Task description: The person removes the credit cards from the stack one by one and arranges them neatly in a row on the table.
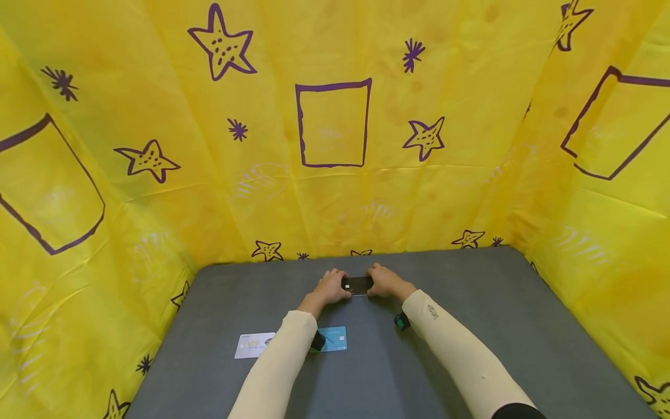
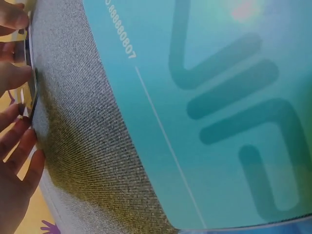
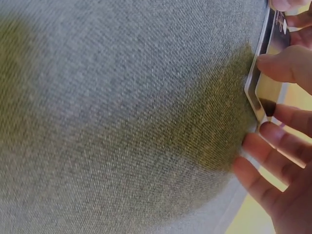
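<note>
A black card (image 1: 358,286) with a small pale chip mark is near the table's far edge, between both hands. My left hand (image 1: 332,286) pinches its left end, thumb at the near side and fingers behind. At the other end, my right hand (image 1: 386,282) grips it the same way. In the right wrist view the thumb and index finger hold the card (image 3: 274,73), while the other fingers spread loosely beside it. A thin, bright edge shows along the card's near side; whether a second card lies under it, I cannot tell.
Closer in on the grey table (image 1: 460,337) lie a white card (image 1: 252,345) marked VIP and a teal card (image 1: 335,337), both partly covered by the left forearm and its wrist camera. Yellow patterned cloth (image 1: 335,221) rises around the table's back and sides.
</note>
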### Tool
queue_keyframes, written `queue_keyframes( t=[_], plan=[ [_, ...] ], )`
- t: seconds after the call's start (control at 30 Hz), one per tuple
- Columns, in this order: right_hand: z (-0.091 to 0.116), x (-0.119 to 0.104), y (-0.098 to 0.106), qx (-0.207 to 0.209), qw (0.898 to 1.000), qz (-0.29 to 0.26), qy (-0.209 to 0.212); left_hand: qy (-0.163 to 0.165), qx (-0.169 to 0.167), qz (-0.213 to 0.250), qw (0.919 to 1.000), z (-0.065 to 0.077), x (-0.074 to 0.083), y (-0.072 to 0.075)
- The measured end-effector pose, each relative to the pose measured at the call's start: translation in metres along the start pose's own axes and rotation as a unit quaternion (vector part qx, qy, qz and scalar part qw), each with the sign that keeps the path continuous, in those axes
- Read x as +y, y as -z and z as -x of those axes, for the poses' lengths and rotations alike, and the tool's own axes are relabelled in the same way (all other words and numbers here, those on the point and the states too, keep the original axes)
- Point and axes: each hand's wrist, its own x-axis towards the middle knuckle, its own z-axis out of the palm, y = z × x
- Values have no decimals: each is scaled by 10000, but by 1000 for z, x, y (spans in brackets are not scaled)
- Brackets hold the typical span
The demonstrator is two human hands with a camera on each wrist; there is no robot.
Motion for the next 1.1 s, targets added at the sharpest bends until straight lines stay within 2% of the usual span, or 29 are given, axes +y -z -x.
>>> queue_keyframes(
  t=[0.2, 0.4, 0.67, 1.1],
  plan=[
    [0, 4, -1, 90, 9999, 83, 95, -32, -5, 26, 10000, 0, 0, 0],
    [1, 5, 1, 174, 9996, 81, 184, -186, 172, 164, 9995, 2, 1, 2],
    [3, 7, 3, 236, 9995, -1, 229, -375, 306, 83, 9988, 2, 3, 3],
    [2, 7, 2, 393, 9988, -173, 255, -413, 491, 229, 9977, 1, -3, 3]
  ],
)
